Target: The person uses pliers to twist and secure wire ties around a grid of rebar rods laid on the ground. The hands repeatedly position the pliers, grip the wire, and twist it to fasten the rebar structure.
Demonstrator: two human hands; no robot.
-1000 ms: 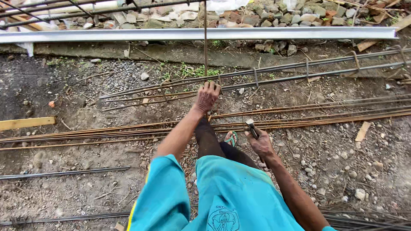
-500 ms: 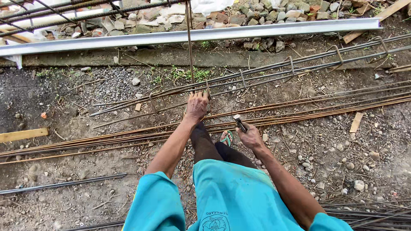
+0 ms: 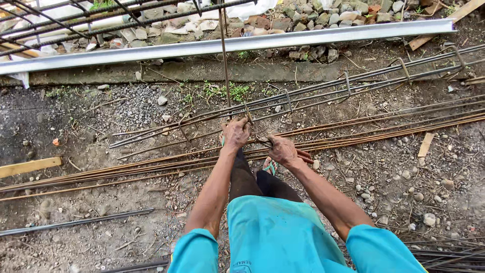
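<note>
Teal cloth of our shirt (image 3: pixel 275 232) fills the near edge, and both bare arms reach out from it over stony dirt (image 3: pixel 76 121). Our right hand (image 3: pixel 282 150) is closed around a dark pincer tool (image 3: pixel 302 154), only the handle tip showing past the knuckles, and hovers just above the rusty loose bars (image 3: pixel 126 169) lying along the ground. Just beyond, our left hand (image 3: pixel 235 132) is clenched on the rebar cage (image 3: pixel 313 93), gripping where a stirrup loop (image 3: pixel 248 114) crosses the long bars; whether tie wire sits under the fingers we cannot tell. To do this step well, we judge, the left hand should pin stirrup and bar hard together so the crossing cannot slide, while the tool comes in right beside those fingers, square to the joint. Further out the cage runs up to the right, other stirrups spaced along it, then a grey metal channel (image 3: pixel 252 43) and a rubble heap (image 3: pixel 323 15).
</note>
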